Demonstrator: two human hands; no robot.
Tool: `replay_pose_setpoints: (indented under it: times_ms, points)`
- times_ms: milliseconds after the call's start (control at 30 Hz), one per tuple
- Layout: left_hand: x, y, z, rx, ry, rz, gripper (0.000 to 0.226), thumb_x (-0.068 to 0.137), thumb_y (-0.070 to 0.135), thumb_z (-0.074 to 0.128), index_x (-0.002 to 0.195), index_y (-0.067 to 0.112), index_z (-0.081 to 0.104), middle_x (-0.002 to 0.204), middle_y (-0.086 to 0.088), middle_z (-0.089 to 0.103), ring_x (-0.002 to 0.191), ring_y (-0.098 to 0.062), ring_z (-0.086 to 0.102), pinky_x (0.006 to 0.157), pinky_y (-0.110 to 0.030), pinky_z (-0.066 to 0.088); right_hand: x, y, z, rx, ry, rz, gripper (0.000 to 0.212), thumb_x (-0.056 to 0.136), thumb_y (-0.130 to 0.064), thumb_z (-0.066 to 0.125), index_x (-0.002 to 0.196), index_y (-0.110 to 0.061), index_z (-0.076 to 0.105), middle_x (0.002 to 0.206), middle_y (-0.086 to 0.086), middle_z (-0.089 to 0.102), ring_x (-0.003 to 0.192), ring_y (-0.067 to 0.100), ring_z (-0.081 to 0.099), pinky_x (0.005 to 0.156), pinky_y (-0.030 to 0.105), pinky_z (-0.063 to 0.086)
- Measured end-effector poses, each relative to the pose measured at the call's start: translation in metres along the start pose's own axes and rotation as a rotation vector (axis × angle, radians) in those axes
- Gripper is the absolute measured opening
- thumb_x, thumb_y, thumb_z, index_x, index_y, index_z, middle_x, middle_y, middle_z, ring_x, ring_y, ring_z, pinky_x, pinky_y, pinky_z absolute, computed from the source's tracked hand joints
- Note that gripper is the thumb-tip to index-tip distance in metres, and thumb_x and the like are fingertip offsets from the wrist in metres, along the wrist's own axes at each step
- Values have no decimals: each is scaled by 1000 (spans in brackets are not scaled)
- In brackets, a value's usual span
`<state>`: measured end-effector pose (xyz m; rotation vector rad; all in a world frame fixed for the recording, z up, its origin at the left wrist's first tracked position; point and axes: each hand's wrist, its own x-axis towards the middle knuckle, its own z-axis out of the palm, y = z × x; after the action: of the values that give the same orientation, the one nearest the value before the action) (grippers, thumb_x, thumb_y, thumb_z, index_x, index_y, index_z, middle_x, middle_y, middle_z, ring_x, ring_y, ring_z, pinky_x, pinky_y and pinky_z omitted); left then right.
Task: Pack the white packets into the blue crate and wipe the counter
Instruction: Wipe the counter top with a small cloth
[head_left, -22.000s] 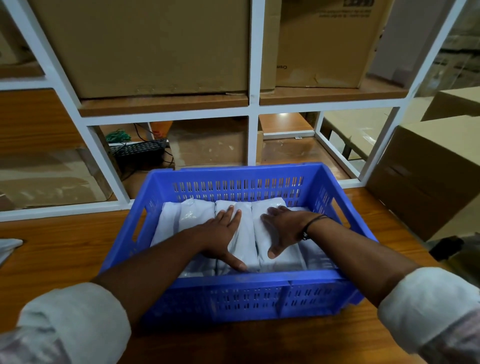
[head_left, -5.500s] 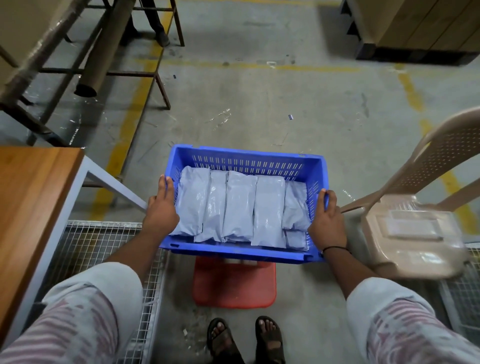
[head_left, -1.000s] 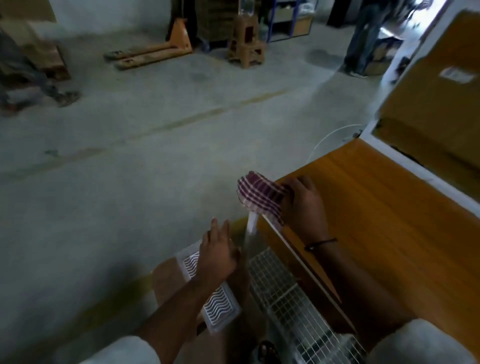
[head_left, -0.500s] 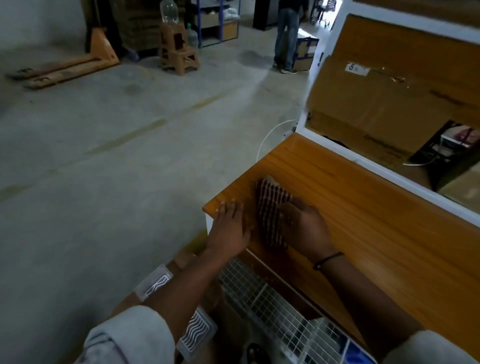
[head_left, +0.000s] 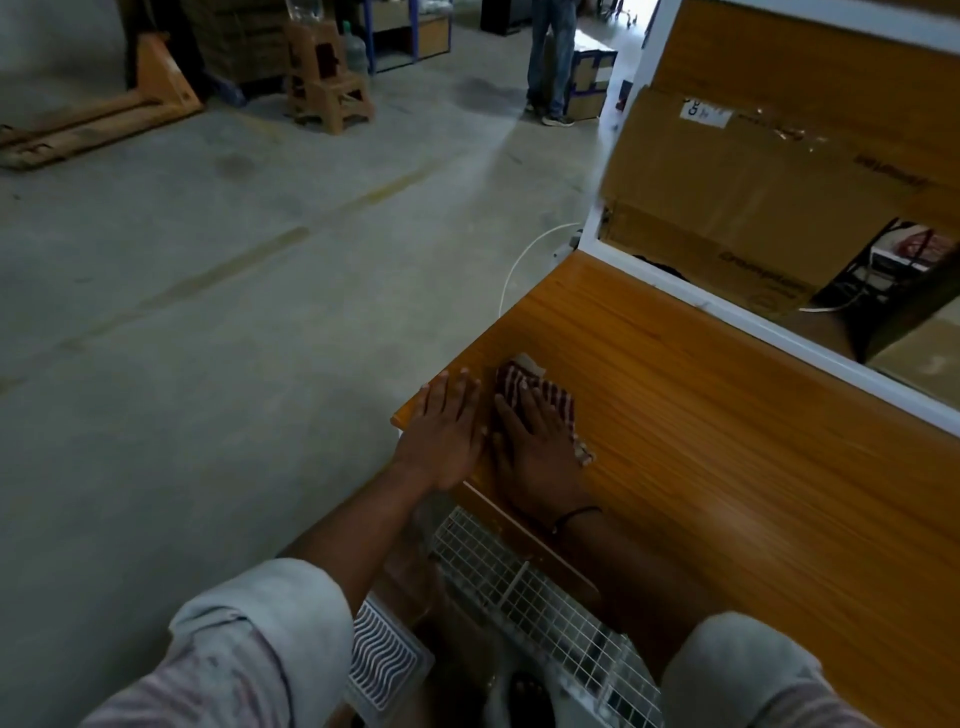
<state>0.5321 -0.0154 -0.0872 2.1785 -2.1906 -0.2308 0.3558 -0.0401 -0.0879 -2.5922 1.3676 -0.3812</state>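
Note:
A red-and-white striped cloth (head_left: 556, 401) lies flat on the wooden counter (head_left: 727, 467), close to its left end. My right hand (head_left: 535, 441) presses on the cloth with fingers stretched flat. Beside it, my left hand (head_left: 444, 426) rests flat on the bare counter at the corner edge, fingers straight, touching no cloth. The blue crate and the white packets are out of view.
A white-framed shelf with a big cardboard box (head_left: 737, 208) rises behind the counter. A wire mesh rack (head_left: 530, 592) sits under the counter's front edge. Concrete floor spreads to the left, with a stool (head_left: 327, 88), a pallet jack (head_left: 104, 114) and a standing person (head_left: 550, 57) far off.
A second ago my right hand held the cloth bunched at the counter's corner. Now the cloth is spread flat under that hand, and my left hand has come up onto the counter.

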Motion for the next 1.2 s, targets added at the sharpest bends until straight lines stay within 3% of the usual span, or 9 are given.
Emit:
replay_pose_setpoints:
  times_ms: [267, 433, 533, 767, 833, 967, 1033, 1100, 1200]
  points:
    - [28, -11, -2, 2, -14, 102, 80, 92, 59, -8, 161, 19, -6, 168, -6, -13, 154, -30, -16, 125, -50, -3, -38, 34, -20, 0, -95, -122, 70, 104, -60, 21, 161, -23, 5, 167, 2, 10, 155, 17, -7, 125, 49, 1]
    - [49, -13, 1, -11, -5, 104, 72, 102, 60, 6, 161, 21, -6, 167, -2, -17, 153, -24, -20, 125, -46, -5, -7, 67, -31, 50, -76, -21, 73, 101, -62, 33, 157, -16, 26, 167, 5, 16, 155, 20, 2, 126, 46, 4]
    - [51, -11, 3, -12, 16, 95, 71, 103, 61, 10, 161, 22, -4, 167, 0, -17, 153, -23, -18, 125, -45, -4, 11, 73, -33, 98, -98, 68, 72, 102, -57, 38, 158, -15, 22, 167, 5, 16, 154, 21, 4, 126, 42, 4]
    - [50, -11, 1, 11, 33, 111, 66, 103, 52, 7, 161, 22, -6, 167, -1, -16, 153, -24, -18, 125, -43, -4, -9, 74, -31, 3, -188, -411, 63, 107, -47, 31, 161, -18, 17, 168, 6, 12, 156, 24, 1, 126, 46, 6]
    - [51, -12, 1, -3, 40, 105, 65, 103, 51, 5, 161, 22, -7, 167, 0, -15, 153, -23, -18, 125, -42, -5, 5, 102, -41, 10, -186, -491, 62, 106, -46, 28, 160, -16, 20, 167, 8, 16, 155, 27, 9, 124, 51, 13]
    - [53, -13, 3, -8, 30, 105, 64, 105, 51, 7, 161, 23, -6, 167, 1, -15, 154, -22, -18, 126, -44, -3, 62, 165, -54, -37, -97, 139, 70, 101, -58, 10, 161, -21, 12, 167, 10, 15, 154, 29, 11, 124, 53, 11]
    - [52, -12, 3, -11, 33, 101, 65, 104, 52, 6, 161, 23, -6, 167, 1, -15, 154, -22, -18, 126, -44, -3, 68, 161, -52, -43, -59, 257, 68, 102, -53, 13, 161, -19, 11, 166, 13, 14, 154, 32, 10, 124, 53, 10]
    - [53, -12, 2, -3, 38, 109, 66, 103, 53, 4, 161, 22, -5, 168, 1, -13, 154, -23, -17, 126, -43, -3, 49, 131, -42, -42, -96, 15, 62, 105, -48, 17, 161, -24, 7, 167, 8, 10, 154, 29, 6, 124, 53, 11]
    - [53, -13, 3, 8, 48, 115, 67, 103, 52, 6, 162, 20, 0, 169, 0, -10, 155, -24, -12, 126, -44, 1, 10, 105, -34, -15, -176, -430, 57, 107, -42, 29, 160, -25, 18, 167, 4, 16, 155, 22, 8, 125, 46, 9]
